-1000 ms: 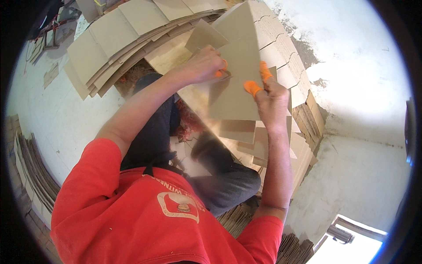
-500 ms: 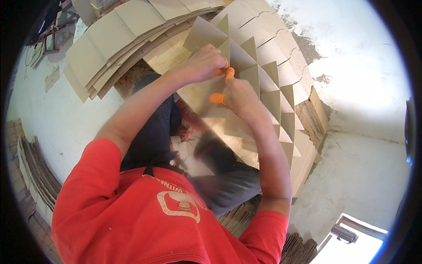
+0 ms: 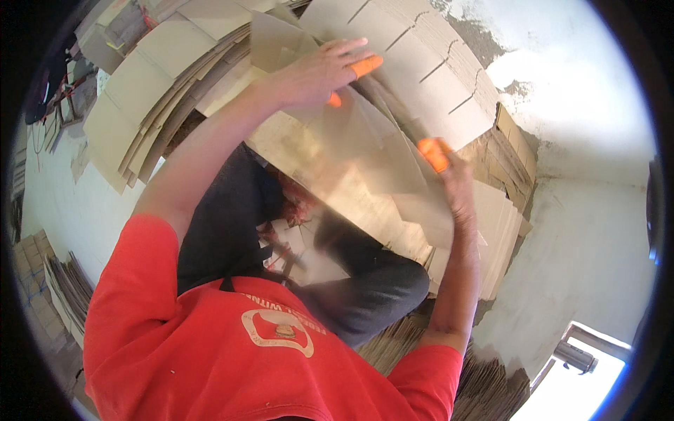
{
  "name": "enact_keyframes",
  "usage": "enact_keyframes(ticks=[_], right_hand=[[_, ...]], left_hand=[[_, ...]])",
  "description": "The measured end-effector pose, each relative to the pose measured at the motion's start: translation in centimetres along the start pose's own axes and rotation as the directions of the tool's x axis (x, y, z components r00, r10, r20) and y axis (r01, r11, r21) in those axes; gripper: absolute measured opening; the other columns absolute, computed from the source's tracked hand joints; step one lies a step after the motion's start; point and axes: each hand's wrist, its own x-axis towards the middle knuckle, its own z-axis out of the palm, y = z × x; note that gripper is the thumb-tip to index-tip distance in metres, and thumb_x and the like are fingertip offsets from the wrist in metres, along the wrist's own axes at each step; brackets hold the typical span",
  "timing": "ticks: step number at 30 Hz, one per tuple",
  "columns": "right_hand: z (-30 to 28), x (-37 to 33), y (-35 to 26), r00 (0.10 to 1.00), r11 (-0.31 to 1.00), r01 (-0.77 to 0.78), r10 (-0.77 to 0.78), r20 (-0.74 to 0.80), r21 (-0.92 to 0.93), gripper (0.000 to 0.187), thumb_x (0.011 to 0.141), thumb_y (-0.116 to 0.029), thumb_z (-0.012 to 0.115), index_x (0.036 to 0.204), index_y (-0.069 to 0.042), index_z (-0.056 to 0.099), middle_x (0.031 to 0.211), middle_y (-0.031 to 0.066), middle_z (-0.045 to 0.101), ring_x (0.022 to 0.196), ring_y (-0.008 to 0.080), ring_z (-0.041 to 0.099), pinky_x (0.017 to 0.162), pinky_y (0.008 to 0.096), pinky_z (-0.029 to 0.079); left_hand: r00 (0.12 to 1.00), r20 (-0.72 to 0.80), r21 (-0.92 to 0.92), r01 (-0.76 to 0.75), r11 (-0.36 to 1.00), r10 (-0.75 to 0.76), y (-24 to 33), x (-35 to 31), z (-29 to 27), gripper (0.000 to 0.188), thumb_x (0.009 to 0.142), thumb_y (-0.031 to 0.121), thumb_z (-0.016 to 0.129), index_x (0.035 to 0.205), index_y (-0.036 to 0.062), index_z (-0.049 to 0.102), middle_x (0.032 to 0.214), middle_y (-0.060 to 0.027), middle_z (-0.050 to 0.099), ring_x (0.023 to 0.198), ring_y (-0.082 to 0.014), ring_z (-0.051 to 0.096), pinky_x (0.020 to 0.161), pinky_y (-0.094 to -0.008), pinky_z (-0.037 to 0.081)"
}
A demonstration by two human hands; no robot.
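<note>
A cardboard divider (image 3: 379, 151) of interlocked grey-brown sheets lies collapsed and slanting over a pale wooden board (image 3: 295, 144). Motion blurs its sheets. My left hand (image 3: 309, 77) reaches across its far left part, fingers stretched out and apart, with orange covers on the thumb and a finger. At the divider's right end, my right hand (image 3: 456, 182) has its fingers curled over the edge, also with orange covers. The right thumb is hidden.
Slotted cardboard sheets (image 3: 421, 52) are stacked beyond the divider. Another stack of sheets (image 3: 161, 77) stands at the left. More cardboard (image 3: 488, 231) lies to the right, beside a white wall (image 3: 590, 231). My bent legs (image 3: 379, 295) are close to the board.
My hands have moved apart, the left slightly away and the right to the right. The divider, standing open as a grid before, is now folded flatter.
</note>
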Motion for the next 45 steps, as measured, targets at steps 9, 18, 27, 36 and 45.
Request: enact_keyframes(ticks=[9, 18, 27, 36, 45], right_hand=[[3.0, -3.9, 0.3, 0.889, 0.76, 0.323, -0.449, -0.095, -0.564, 0.029, 0.083, 0.001, 0.061, 0.112, -0.001, 0.061, 0.089, 0.0178, 0.067, 0.083, 0.0305, 0.067, 0.069, 0.0408, 0.054], [-3.4, -9.9, 3.8, 0.612, 0.565, -0.023, -0.645, -0.459, -0.825, 0.04, 0.091, -0.013, 0.064, 0.129, -0.007, 0.054, 0.126, 0.0145, 0.057, 0.121, 0.032, 0.052, 0.101, 0.0458, 0.043], [-6.2, -18.7, 24.9, 0.657, 0.41, -0.729, 0.196, -0.728, -0.548, 0.074, 0.085, -0.049, 0.065, 0.141, -0.005, 0.043, 0.143, 0.0154, 0.046, 0.132, 0.0335, 0.04, 0.104, 0.0498, 0.036], [-7.6, -21.1, 29.5, 0.634, 0.45, -0.76, 0.353, -0.688, -0.47, 0.054, 0.076, -0.035, 0.077, 0.113, -0.002, 0.056, 0.118, 0.0143, 0.059, 0.113, 0.0345, 0.053, 0.093, 0.0425, 0.045], [-10.9, -21.9, 27.7, 0.493, 0.574, -0.799, 0.452, -0.743, -0.181, 0.036, 0.082, -0.036, 0.07, 0.099, -0.007, 0.058, 0.093, 0.0185, 0.065, 0.089, 0.0358, 0.062, 0.076, 0.0463, 0.048]], left_hand=[[0.779, 0.624, 0.206, -0.238, 0.949, 0.06, 0.6, 4.2, -3.7, 0.029, 0.08, 0.01, 0.061, 0.109, 0.0074, 0.063, 0.103, -0.007, 0.062, 0.089, -0.0266, 0.058, 0.082, -0.0391, 0.049], [0.931, -0.211, 0.502, 0.365, 0.784, -0.298, -3.2, -13.1, -13.3, 0.051, 0.079, 0.004, 0.06, 0.13, 0.0035, 0.053, 0.127, -0.012, 0.056, 0.112, -0.0319, 0.057, 0.09, -0.0423, 0.051], [0.661, -0.014, 0.593, 0.609, 0.526, -0.75, -8.4, -18.4, -9.8, 0.048, 0.082, 0.033, 0.07, 0.114, 0.0008, 0.056, 0.11, -0.0133, 0.063, 0.108, -0.0314, 0.058, 0.081, -0.0463, 0.051], [0.87, 0.018, 0.468, 0.428, 0.773, -0.493, -5.0, -12.0, -5.4, 0.046, 0.083, 0.035, 0.069, 0.111, -0.0003, 0.06, 0.099, -0.0162, 0.067, 0.098, -0.034, 0.061, 0.081, -0.0457, 0.05], [0.896, 0.155, 0.241, 0.375, 0.895, -0.417, -2.6, -7.5, -2.6, 0.04, 0.085, 0.029, 0.069, 0.113, 0.0011, 0.065, 0.098, -0.0203, 0.067, 0.095, -0.0365, 0.063, 0.08, -0.0439, 0.049]])
